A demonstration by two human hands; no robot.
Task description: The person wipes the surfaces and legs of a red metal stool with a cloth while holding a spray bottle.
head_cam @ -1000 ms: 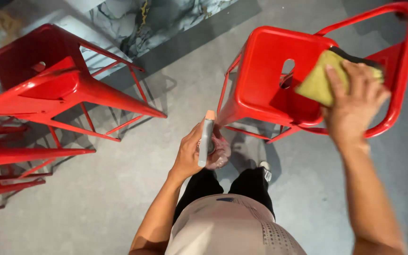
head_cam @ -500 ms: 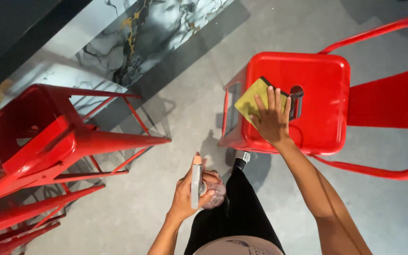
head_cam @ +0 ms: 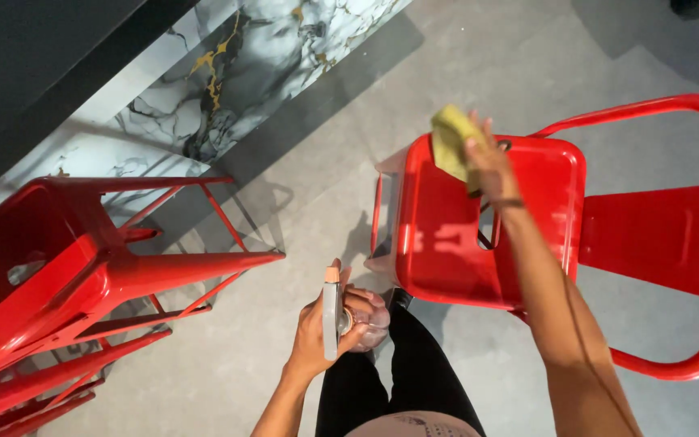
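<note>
Red metal stools point(head_cam: 66, 267) lie stacked beside a marble-patterned counter panel point(head_cam: 244, 65) on grey floor point(head_cam: 301, 202).

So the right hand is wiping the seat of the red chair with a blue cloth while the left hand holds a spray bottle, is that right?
Not quite: the cloth is yellow, not blue, as the head view shows. The rest holds: the right hand presses it on the red chair's seat, and the left hand holds a spray bottle.

Single head-worn view, steeply downward, close over red chair point(head_cam: 479, 235) and grey floor point(head_cam: 301, 202).
</note>
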